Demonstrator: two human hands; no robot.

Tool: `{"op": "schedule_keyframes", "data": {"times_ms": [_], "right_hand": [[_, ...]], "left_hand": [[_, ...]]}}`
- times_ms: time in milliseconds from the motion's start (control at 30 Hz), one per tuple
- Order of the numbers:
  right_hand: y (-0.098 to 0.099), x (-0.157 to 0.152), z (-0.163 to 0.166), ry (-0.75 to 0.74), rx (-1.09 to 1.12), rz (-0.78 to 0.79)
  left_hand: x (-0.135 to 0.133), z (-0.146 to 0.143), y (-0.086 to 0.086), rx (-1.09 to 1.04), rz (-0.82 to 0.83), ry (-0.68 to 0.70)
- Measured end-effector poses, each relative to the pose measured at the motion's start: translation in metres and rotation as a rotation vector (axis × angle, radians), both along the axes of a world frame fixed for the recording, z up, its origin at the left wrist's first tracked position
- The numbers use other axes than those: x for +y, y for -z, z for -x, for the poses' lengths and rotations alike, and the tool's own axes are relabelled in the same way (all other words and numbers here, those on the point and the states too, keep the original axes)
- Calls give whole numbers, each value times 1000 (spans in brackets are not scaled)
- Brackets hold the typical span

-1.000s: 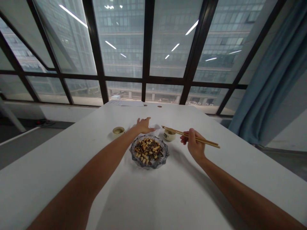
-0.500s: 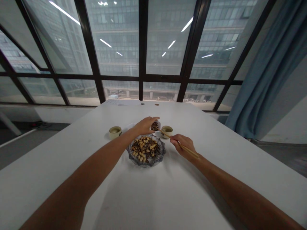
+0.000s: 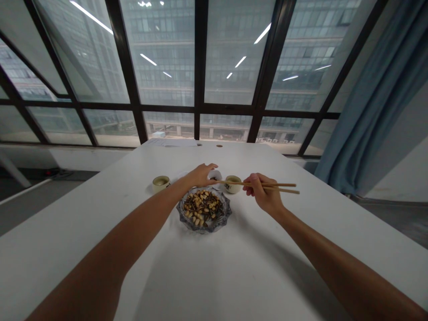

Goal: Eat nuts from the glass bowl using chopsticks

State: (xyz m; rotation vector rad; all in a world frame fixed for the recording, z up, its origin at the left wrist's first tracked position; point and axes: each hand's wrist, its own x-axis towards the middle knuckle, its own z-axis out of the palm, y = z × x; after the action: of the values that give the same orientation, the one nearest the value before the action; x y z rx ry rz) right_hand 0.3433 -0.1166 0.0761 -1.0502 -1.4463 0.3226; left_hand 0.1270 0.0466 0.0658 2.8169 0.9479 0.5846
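Note:
My left hand point(image 3: 202, 174) grips a small white bowl point(image 3: 216, 173) by its left side, thumb and fingers around it. The bowl is tilted over the far rim of a glass dish point(image 3: 204, 228), and a few dark seeds show at its near lip. Below my left wrist, the dish holds a mix of pale nuts and dark striped seeds point(image 3: 202, 206). In my right hand point(image 3: 264, 191) is a pair of wooden chopsticks point(image 3: 282, 185), held nearly level, their tips at the bowl's mouth.
One greenish cup point(image 3: 233, 184) stands right of the bowl, behind the chopsticks. Another cup point(image 3: 160, 183) is left of my left forearm. Papers point(image 3: 174, 142) lie at the far end of the white table point(image 3: 187, 276), before the windows. A blue curtain point(image 3: 361, 125) hangs at right.
The white bowl has tipped toward the glass dish, and fewer seeds show in it. My right hand has moved right and turned, bringing the chopsticks from slanted to nearly level.

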Motion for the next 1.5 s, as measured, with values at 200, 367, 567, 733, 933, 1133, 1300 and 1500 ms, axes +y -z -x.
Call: {"op": "schedule_keyframes", "data": {"times_ms": [200, 367, 567, 733, 933, 1133, 1300, 1500], "right_hand": [[-21, -18, 18, -194, 85, 296], [-9, -18, 30, -387, -31, 465], [8, -10, 37, -286, 127, 297], [6, -10, 32, -145, 211, 187], [14, -17, 32, -190, -2, 87], [18, -19, 41, -218, -375, -9], [21, -20, 45, -212, -434, 20], [23, -17, 43, -83, -48, 112]], "left_hand": [[-1, 11, -7, 97, 20, -73], [-14, 58, -7, -11, -118, -203], [-32, 126, 18, -235, -233, -424], [-40, 150, 42, -362, -263, -576], [-36, 153, 59, -514, -128, -713], [-35, 149, 62, -548, -4, -699], [-38, 146, 61, -565, 43, -713], [-39, 146, 62, -581, 82, -698]]}}
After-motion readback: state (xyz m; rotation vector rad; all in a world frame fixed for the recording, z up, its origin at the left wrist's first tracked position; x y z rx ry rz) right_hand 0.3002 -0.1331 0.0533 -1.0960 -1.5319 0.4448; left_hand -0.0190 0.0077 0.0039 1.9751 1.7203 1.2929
